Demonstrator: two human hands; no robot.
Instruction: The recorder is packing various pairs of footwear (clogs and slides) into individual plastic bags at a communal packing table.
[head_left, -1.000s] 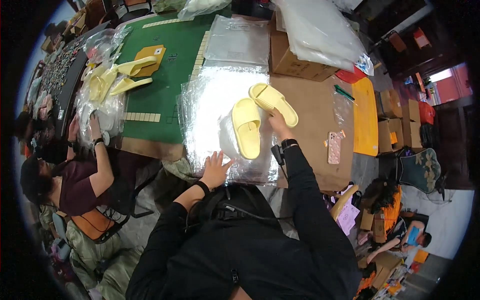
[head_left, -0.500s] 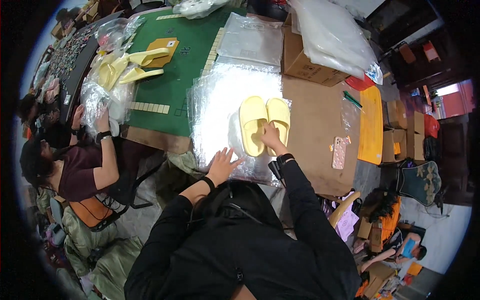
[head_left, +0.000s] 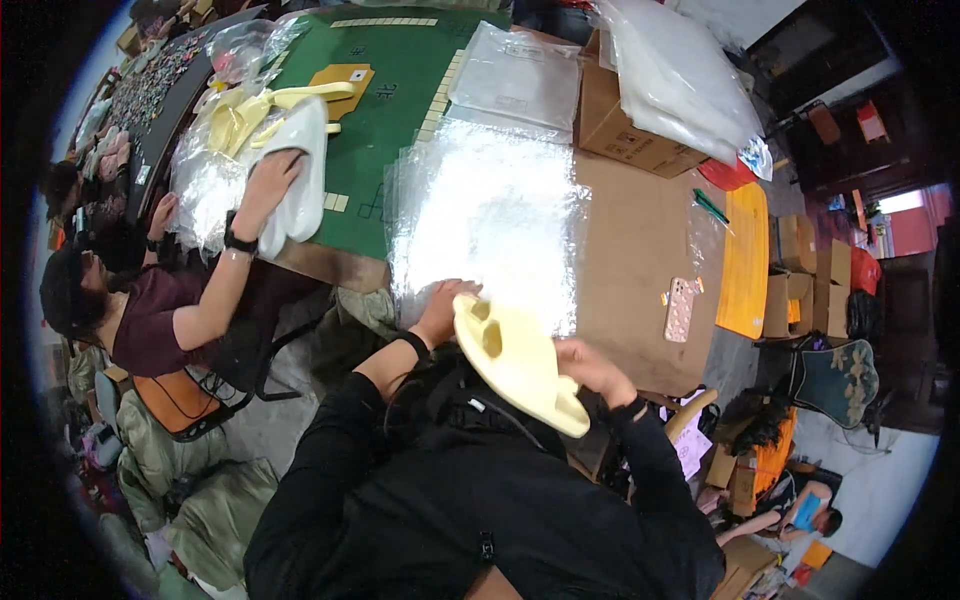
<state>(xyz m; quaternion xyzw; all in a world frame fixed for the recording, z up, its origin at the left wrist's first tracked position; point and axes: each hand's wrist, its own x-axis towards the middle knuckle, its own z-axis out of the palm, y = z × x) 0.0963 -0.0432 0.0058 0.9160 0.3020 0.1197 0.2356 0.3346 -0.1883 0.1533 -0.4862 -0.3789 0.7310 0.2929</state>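
The pale yellow slippers (head_left: 520, 370) are up off the table, tilted in front of my chest and overlapping so that I cannot separate them clearly. My right hand (head_left: 595, 370) is closed round their right side, fingers partly hidden behind them. Close to their upper left end is my left hand (head_left: 438, 312), at the near edge of a stack of clear plastic bags (head_left: 490, 210). Its fingers are bent and partly covered by the slippers; whether they grip anything cannot be made out. The bags lie flat and shine strongly under the light.
At left, a co-worker's hand (head_left: 270, 185) holds white slippers (head_left: 300, 170) near more yellow slippers (head_left: 235, 120) in plastic. A cardboard box (head_left: 630, 125) topped with plastic bags (head_left: 685, 70) stands far right. A phone (head_left: 680, 308) and green-handled tool (head_left: 711, 205) lie right.
The yellow slippers have been lifted off the plastic bags and brought toward my chest by my right hand. My left hand has drawn in slightly. The co-worker now holds white slippers.
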